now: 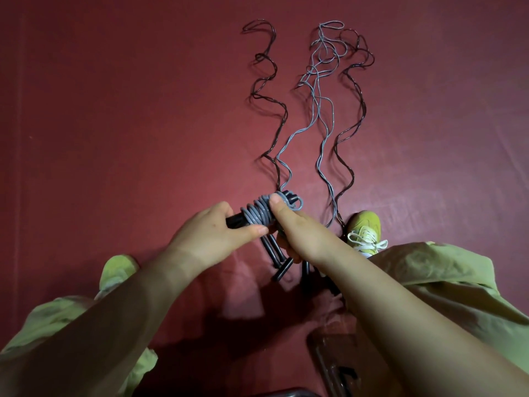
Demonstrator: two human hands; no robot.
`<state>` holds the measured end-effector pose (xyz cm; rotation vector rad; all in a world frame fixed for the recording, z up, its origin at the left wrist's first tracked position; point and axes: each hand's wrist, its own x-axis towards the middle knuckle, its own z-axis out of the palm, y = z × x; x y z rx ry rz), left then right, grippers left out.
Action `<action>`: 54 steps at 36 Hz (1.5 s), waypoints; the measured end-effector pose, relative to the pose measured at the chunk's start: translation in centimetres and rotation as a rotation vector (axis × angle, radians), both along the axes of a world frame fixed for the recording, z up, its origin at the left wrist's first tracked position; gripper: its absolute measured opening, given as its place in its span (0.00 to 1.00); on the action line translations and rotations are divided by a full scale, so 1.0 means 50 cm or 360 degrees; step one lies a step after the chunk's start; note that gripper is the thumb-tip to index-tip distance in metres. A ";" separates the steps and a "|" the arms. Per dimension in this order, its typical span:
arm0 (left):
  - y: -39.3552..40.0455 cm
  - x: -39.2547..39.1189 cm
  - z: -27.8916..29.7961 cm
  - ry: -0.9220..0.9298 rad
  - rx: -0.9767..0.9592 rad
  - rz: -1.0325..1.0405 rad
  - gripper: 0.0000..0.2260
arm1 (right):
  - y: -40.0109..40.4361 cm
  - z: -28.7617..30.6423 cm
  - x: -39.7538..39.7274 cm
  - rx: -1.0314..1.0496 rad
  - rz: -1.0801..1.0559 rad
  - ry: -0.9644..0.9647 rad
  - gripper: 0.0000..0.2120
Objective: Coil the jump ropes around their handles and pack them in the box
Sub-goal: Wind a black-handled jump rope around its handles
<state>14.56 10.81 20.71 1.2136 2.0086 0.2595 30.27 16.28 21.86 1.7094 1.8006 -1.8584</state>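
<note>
The coiling step is under way — a grey plastic jump rope (259, 212) is partly wound in a tight bundle round a pair of black cylindrical handles (237, 219), held above the dark red floor (114, 124) between the person's knees. The left hand (206, 233) grips the bare end of the handles, fingers (221, 209) curled over the top and thumb underneath. The right hand (289, 224) pinches the coil, its thumb pressed on the topmost turns; its other fingers are hidden behind.

The unwound grey length trails away toward the far edge of the floor, lying among dark wavy cords (272, 81) of other ropes; more black handles (282, 266) lie just below the hands. A dark box-like shape (329, 365) at the near edge may be the box — I cannot tell.

Next, I judge, the right hand must draw slack and lay further turns while the left keeps the handles steady.
</note>
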 end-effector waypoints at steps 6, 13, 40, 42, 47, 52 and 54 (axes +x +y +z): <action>0.001 0.009 0.017 0.0189 0.0068 -0.0113 0.26 | 0.004 0.005 -0.002 -0.0046 -0.0140 0.0087 0.23; 0.002 0.013 0.022 -0.0138 0.0082 -0.0260 0.24 | 0.009 0.010 -0.002 -0.0048 -0.0344 0.0363 0.14; 0.002 -0.001 0.038 -0.1571 -0.0605 0.0220 0.29 | 0.007 -0.015 0.011 -0.0006 -0.0017 0.0275 0.27; 0.004 0.004 0.036 -0.1389 -0.0541 0.0217 0.28 | 0.011 -0.012 0.010 0.0120 0.0015 0.0105 0.29; 0.004 0.000 0.011 -0.0894 -0.0186 0.0119 0.27 | 0.007 -0.022 0.007 0.0279 0.0008 -0.0080 0.31; 0.003 -0.012 -0.005 -0.0633 -0.0067 0.0049 0.31 | 0.004 -0.029 0.003 0.0281 -0.0012 -0.0063 0.30; 0.003 -0.018 -0.009 -0.0501 -0.0046 -0.0045 0.33 | 0.002 -0.027 0.001 0.0193 -0.0048 -0.0029 0.31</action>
